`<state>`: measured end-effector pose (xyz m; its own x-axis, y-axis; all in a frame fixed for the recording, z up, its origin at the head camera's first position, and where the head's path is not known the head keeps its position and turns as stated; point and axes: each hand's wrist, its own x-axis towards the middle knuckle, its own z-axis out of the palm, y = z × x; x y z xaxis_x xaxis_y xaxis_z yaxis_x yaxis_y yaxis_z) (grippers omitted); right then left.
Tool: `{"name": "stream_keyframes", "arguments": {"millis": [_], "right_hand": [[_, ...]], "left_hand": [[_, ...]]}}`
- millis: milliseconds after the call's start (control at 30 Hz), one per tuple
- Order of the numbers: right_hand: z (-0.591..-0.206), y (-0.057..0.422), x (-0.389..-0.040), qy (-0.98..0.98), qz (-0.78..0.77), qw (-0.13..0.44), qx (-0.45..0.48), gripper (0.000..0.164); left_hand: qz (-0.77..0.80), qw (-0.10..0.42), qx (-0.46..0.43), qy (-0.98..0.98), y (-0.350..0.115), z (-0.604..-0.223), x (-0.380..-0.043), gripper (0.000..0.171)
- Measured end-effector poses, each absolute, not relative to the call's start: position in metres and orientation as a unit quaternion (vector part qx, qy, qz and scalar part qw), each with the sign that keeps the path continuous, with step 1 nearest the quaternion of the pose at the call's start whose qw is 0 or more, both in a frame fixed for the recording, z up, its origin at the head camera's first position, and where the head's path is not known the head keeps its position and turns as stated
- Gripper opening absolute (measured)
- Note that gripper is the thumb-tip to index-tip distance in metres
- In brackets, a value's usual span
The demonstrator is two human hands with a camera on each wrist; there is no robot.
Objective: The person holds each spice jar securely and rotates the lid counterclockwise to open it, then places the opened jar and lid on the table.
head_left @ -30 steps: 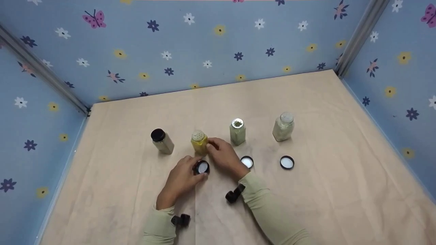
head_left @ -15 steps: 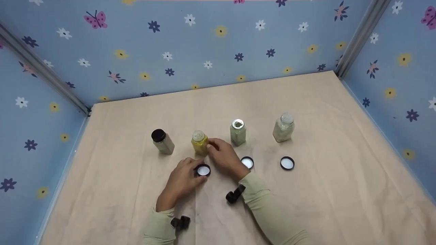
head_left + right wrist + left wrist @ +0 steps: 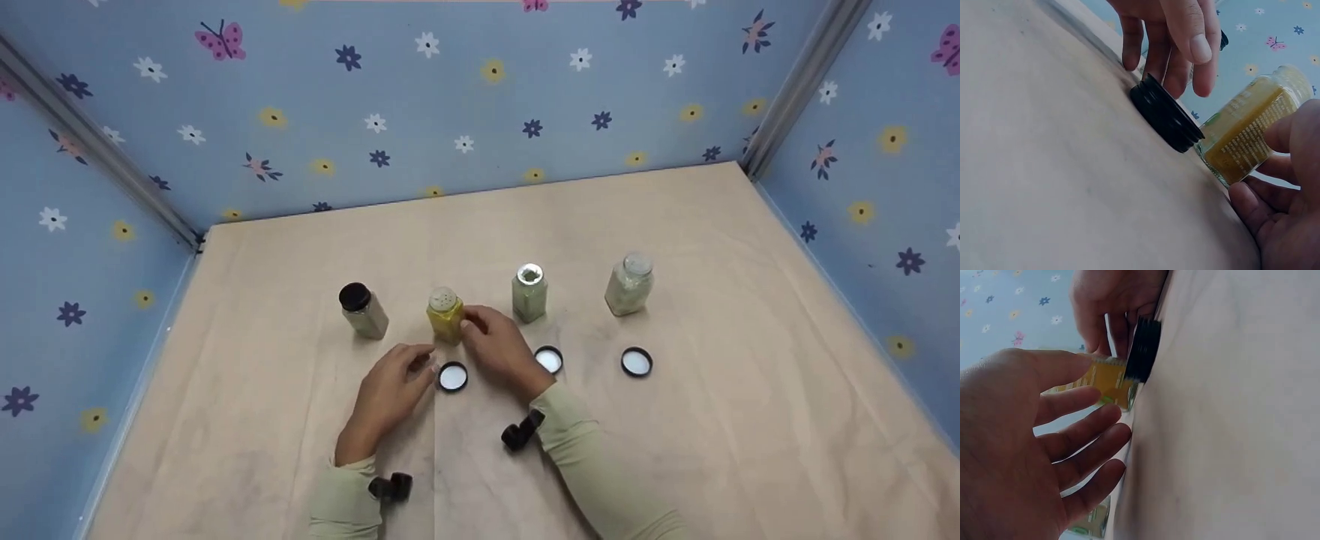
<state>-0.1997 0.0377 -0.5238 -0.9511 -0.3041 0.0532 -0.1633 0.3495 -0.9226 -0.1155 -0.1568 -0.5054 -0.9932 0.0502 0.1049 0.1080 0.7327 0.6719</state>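
Note:
A glass spice jar with yellow powder (image 3: 446,321) and a perforated white shaker top stands upright on the cloth. The right hand (image 3: 501,346) holds it from the right side, thumb and fingers at the glass in the right wrist view. In front of the jar lies a black screw lid (image 3: 452,377), its white inside facing up. Just left of this lid is the left hand (image 3: 391,386), fingers spread and loosely bent around nothing. The left wrist view shows its fingertips (image 3: 1109,413) apart from the lid.
To the left stands a jar with its black lid on (image 3: 365,311). On the right are a green-herb jar (image 3: 530,294) with a torn foil seal and a pale jar (image 3: 629,285). Two more upturned lids, a nearer lid (image 3: 548,361) and a farther lid (image 3: 637,363), lie before them.
The left hand has lowered the black lid from a tilt to flat on the cloth, let it go and drawn back left. The right hand has stayed at the yellow jar.

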Motion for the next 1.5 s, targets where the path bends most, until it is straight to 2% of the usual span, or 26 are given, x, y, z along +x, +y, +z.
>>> {"name": "stream_keyframes", "arguments": {"millis": [267, 800, 1200, 1500], "right_hand": [[-0.526, 0.036, -0.198, 0.819, -0.551, 0.079, -0.139, 0.04], [-0.527, 0.038, -0.195, 0.81, -0.564, 0.081, -0.135, 0.04], [-0.526, 0.04, -0.197, 0.807, -0.568, 0.075, -0.142, 0.039], [-0.526, 0.039, -0.195, 0.815, -0.559, 0.077, -0.132, 0.041]], "left_hand": [[-0.419, 0.042, 0.023, -0.907, -0.181, -0.509, -0.121, 0.022], [-0.484, 0.029, 0.152, -0.862, -0.211, -0.51, -0.133, 0.025], [-0.496, 0.092, 0.21, -0.838, -0.216, -0.512, -0.145, 0.026], [-0.519, 0.109, 0.248, -0.811, -0.219, -0.511, -0.148, 0.026]]}}
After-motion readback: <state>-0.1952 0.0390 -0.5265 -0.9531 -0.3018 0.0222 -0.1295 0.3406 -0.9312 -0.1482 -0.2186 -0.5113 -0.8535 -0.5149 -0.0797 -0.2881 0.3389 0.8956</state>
